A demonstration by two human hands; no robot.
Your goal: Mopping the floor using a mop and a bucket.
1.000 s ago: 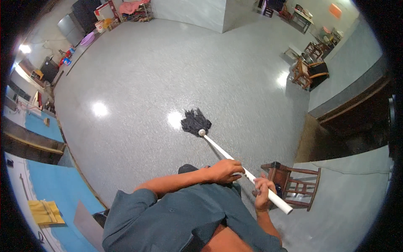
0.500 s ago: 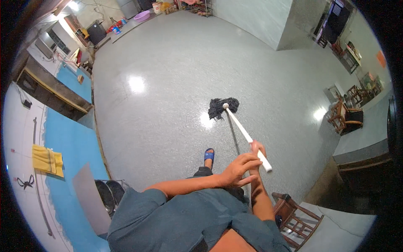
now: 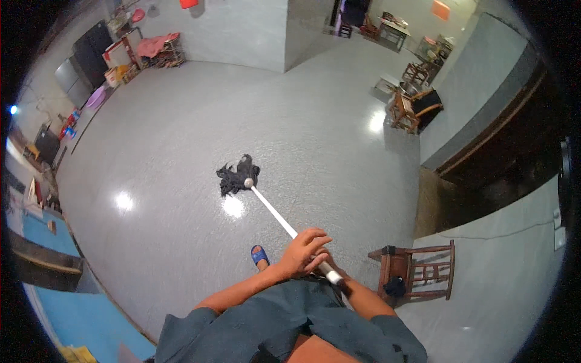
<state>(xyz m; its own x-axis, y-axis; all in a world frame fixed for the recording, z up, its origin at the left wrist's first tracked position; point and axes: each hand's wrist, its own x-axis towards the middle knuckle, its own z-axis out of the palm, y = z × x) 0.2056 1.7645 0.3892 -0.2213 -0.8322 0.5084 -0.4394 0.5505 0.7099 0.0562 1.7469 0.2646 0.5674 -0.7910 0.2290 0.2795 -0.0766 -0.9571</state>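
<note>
A mop lies across the middle of the head view, its black strand head point(image 3: 239, 178) flat on the wet grey floor and its white handle point(image 3: 272, 209) slanting back toward my body. My left hand point(image 3: 302, 253) wraps loosely round the upper handle, fingers curled. Close against it is my right hand point(image 3: 330, 264), mostly covered by the left, also closed on the handle near its end. The white handle tip sticks out past both hands. My foot in a blue slipper point(image 3: 259, 254) stands left of the handle.
A wooden chair point(image 3: 417, 272) stands close on my right. Farther right, another wooden chair point(image 3: 408, 112) is near a low wall point(image 3: 478, 85). A pinkish-purple basin point(image 3: 95, 98) and a cloth-covered rack point(image 3: 160, 48) line the far left edge. Shiny wet floor spreads between.
The view has swung to the right. The mop head has turned and come nearer my body. My left hand has moved onto the handle, ahead of the right.
</note>
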